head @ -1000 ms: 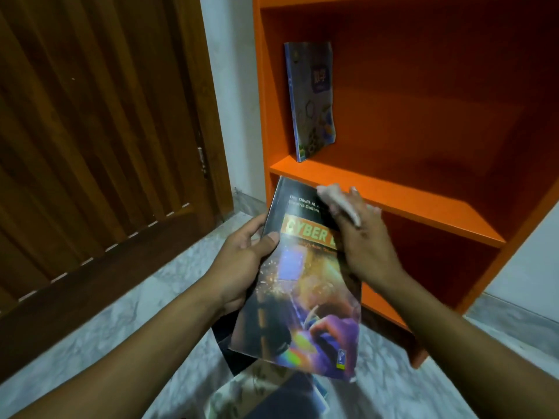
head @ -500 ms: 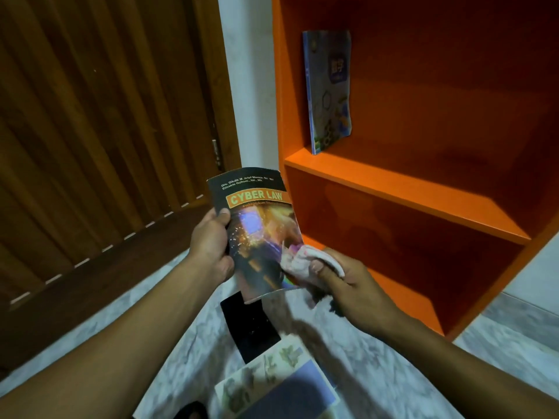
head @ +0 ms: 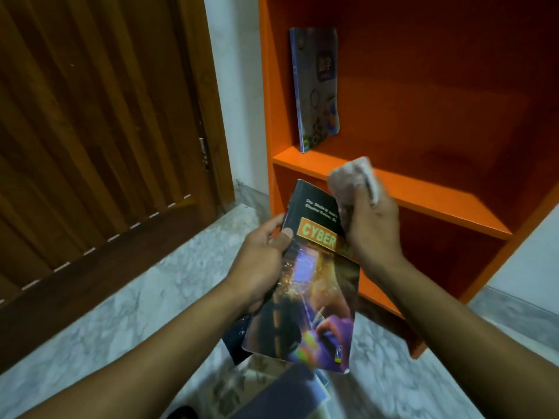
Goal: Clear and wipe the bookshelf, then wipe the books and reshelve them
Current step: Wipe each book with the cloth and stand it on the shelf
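Dark "CYBER" paperback (head: 308,285) face-up, tilted, before orange bookshelf (head: 393,189); crumpled white cloth (head: 352,176) at its top; blue book (head: 316,86) upright on shelf.

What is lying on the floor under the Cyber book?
Under the Cyber book, which the left hand holds, a dark book and other books lie on the floor; their covers are mostly hidden.

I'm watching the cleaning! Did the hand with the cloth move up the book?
Yes. The right hand with the cloth went from the book's bottom to its top, near the orange shelf.
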Available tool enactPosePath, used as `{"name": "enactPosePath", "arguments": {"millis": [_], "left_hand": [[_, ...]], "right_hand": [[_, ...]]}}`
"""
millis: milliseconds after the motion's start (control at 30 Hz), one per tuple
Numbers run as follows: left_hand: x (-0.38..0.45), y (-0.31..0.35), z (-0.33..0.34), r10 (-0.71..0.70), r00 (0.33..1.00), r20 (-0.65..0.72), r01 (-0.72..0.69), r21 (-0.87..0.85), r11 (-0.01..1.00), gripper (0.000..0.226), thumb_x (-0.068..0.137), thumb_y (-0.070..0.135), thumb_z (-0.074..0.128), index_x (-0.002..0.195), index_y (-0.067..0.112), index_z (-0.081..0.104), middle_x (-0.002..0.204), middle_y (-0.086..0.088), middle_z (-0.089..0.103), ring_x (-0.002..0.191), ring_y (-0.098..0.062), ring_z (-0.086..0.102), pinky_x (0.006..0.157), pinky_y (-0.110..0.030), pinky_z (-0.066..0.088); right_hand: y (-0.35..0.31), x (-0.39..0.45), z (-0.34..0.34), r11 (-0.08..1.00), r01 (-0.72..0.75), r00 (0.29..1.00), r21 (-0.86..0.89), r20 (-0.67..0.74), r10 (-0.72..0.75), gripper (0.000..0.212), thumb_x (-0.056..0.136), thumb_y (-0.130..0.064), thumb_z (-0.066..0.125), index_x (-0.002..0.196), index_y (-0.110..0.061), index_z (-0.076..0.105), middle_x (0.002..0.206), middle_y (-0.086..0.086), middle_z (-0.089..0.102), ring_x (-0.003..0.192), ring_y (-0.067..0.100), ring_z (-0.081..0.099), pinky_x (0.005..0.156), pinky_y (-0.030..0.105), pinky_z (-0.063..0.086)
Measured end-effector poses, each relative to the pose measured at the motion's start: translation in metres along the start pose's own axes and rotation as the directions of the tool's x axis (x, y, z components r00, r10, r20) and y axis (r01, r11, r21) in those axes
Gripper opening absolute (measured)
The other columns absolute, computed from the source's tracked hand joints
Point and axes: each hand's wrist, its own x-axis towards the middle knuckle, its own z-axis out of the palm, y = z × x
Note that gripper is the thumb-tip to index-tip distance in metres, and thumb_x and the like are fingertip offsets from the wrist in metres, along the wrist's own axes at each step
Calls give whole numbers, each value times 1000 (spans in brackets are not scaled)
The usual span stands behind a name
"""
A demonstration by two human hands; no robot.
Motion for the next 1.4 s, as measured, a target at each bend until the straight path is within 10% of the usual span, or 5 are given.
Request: {"name": "enactPosePath", "arguments": {"millis": [100, 267, 633, 933, 1400], "left_hand": [[5, -4, 13, -33, 999, -3, 32, -141, 989, 28, 105, 15, 43, 122, 23, 64, 104, -14, 75, 87, -26, 73, 73, -38, 59], [28, -6, -8, -240, 960, -145, 149, -461, 875, 29, 105, 11, 41, 125, 10, 61, 98, -17, 74, 78, -27, 73, 64, -37, 59], [39, 6, -65, -213, 890, -403, 6, -457, 889, 27, 106, 17, 40, 116, 19, 65, 106, -13, 74, 89, -27, 74, 77, -49, 60], [28, 27, -68, 77, 989, -126, -92, -117, 989, 34, 105, 20, 44, 136, 25, 56, 118, -8, 72, 102, -24, 71, 74, -37, 60], [34, 57, -69, 130, 992, -4, -117, 396, 911, 27, 94, 8, 61, 105, 32, 59, 101, 9, 72, 101, -13, 68, 75, -32, 60]], "right_hand": [[18, -22, 13, 971, 119, 958, -207, 280, -58, 35, 103, -42, 37, 125, -67, 44, 151, -28, 34, 144, -1, 29, 122, 38, 21], [30, -54, 15, 912, 303, 771, -276, 634, -64, 44, 106, -25, 34, 125, -64, 27, 133, -56, 9, 131, -32, -1, 111, 5, -10], [28, -77, 11, 995, 21, 734, -101, 677, 53, 29, 101, -31, 43, 112, -15, 64, 90, -13, 68, 76, -9, 59, 65, 8, 40], [62, -39, -10, 903, -310, 808, -299, 418, 416, 55, 86, -53, 67, 133, -32, 46, 123, -5, 63, 105, 11, 62, 90, 33, 51], [-1, 35, -18, 971, -235, 844, -54, 484, 231, 23, 101, -12, 52, 121, -13, 64, 108, 13, 74, 98, 36, 71, 88, 46, 56]]}}
